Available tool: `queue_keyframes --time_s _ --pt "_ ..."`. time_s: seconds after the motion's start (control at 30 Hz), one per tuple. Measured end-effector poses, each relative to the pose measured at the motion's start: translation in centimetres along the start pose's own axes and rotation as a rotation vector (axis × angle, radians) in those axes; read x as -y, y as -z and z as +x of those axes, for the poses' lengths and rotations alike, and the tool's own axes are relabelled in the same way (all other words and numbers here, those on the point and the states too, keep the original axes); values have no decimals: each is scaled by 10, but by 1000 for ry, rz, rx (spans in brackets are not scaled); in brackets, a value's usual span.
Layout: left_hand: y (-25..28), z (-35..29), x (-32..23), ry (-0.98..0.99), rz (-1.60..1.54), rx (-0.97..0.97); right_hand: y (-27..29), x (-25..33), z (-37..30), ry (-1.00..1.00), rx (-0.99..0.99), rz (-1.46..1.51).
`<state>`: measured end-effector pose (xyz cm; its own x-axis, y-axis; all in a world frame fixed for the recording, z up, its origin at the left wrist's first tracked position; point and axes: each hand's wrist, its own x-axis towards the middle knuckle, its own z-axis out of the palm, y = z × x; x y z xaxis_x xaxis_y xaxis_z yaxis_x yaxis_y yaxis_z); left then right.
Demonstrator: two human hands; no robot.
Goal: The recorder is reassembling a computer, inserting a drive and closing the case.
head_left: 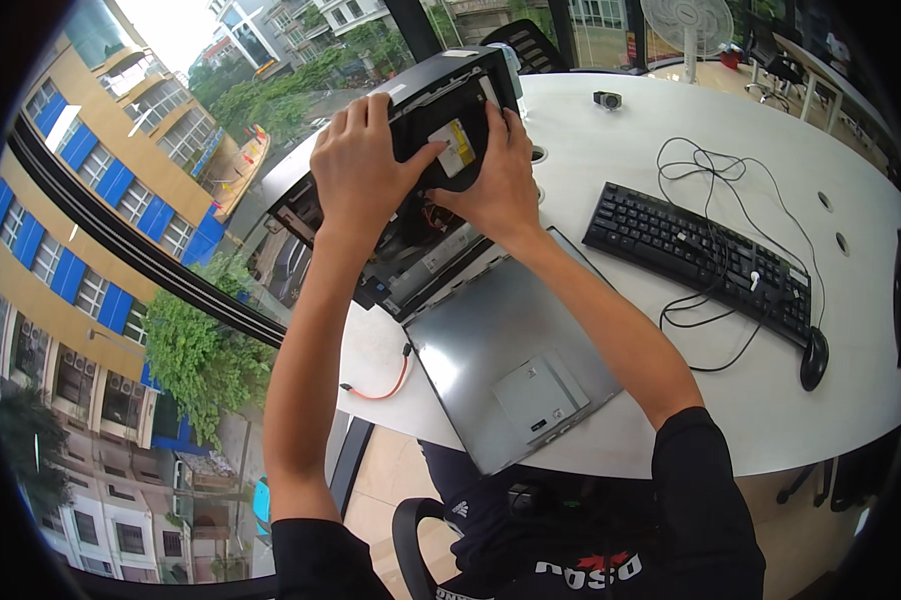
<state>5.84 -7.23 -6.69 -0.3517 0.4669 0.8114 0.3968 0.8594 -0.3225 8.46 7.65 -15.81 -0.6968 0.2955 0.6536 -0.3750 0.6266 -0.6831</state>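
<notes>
An opened black computer tower [410, 275] lies at the far left of the table, its inside facing me. A black drive section with a white-and-yellow label [454, 150] sits in its upper part. My left hand [362, 165] is wrapped over the tower's upper left edge, its thumb reaching to the label. On the other side, my right hand [500, 188] grips the drive section, fingers along its right side and thumb below. What lies under the fingers is hidden. A silver side panel [470, 350] lies in front of the tower, partly past the table edge.
A red cable [395, 388] with black ends lies left of the panel. On the right are a black keyboard [700, 255], its loose cord, a white earbud [754, 281] and a black mouse [814, 358]. A small dark device [607, 100] stands farther back. Window glass borders the left.
</notes>
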Motion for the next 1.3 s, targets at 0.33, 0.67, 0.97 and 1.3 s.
queue_keyframes --time_s 0.33,0.67,0.97,1.3 --pt "-6 -4 3 43 -25 3 -4 5 4 -17 -9 -110" --pt "-13 -7 -1 92 -62 -77 -11 -4 6 109 -60 -109" --pt "-8 -3 0 120 -107 44 1 -3 10 70 134 226" --pt "-24 -6 -4 103 -42 -39 -19 -14 1 70 -14 173"
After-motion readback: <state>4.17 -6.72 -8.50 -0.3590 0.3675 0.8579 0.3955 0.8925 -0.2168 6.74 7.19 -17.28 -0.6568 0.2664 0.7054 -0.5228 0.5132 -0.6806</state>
